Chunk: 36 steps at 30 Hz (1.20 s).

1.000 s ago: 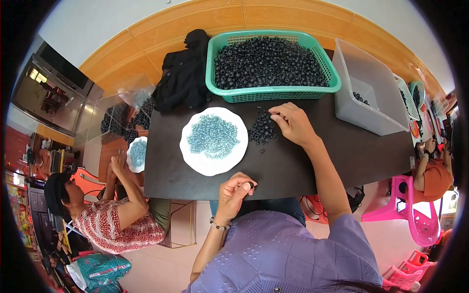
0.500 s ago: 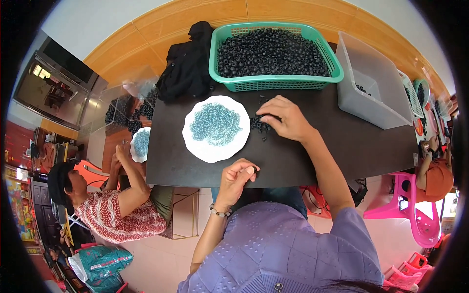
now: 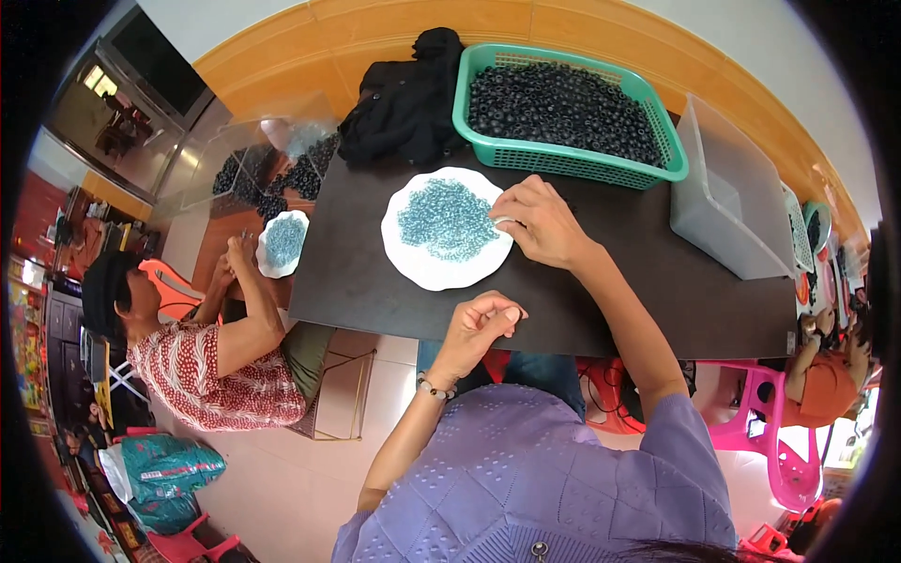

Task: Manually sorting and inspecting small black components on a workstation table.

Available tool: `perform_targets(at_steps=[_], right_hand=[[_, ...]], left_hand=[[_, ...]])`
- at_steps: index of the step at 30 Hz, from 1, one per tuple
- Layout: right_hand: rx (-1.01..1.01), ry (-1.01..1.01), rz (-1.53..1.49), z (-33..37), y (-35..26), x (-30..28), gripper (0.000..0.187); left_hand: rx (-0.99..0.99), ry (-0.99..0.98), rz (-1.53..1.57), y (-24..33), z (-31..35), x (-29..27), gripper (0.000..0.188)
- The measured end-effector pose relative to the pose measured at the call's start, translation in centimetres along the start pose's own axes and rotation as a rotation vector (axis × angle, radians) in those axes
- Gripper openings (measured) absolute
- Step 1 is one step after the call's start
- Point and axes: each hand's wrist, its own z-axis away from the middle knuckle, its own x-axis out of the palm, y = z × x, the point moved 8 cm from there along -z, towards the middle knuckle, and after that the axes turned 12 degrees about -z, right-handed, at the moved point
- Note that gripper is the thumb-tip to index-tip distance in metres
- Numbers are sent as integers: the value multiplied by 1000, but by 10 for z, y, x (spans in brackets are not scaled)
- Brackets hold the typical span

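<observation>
Right hand [image 3: 544, 223] at the right rim of the white plate [image 3: 418, 267], fingertips pinched narrow, touching the heap of small blue rings [image 3: 446, 219]; rings lying just left of it. Left hand [image 3: 479, 324] curled at the dark table [image 3: 657, 272] edge, below the plate, farther off; contents not discernible. Green basket of black rings [image 3: 563, 103] beyond.

I see a green basket [image 3: 488, 141] full of small black bits at table's far edge, black cloth [image 3: 404, 94] heaped just left of it. Clear plastic bin [image 3: 713, 216] to the right. Co-worker in red patterned shirt [image 3: 206, 375] at left w/ small white plate [image 3: 282, 244]. Pink chair [image 3: 760, 422] lower right.
</observation>
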Motion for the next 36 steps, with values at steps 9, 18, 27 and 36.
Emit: perform_targets(at_steps=[9, 18, 27, 36], right_hand=[[156, -114, 148, -22, 10, 20, 24], [154, -85, 120, -23, 8, 21, 21], [84, -5, 104, -16, 3, 23, 21], [42, 126, -72, -14, 3, 11, 18]], left_hand=[[-2, 8, 62, 1, 1, -1, 17], [89, 98, 68, 8, 9, -4, 18], [69, 83, 104, -1, 13, -5, 20], [31, 98, 103, 8, 6, -3, 20]])
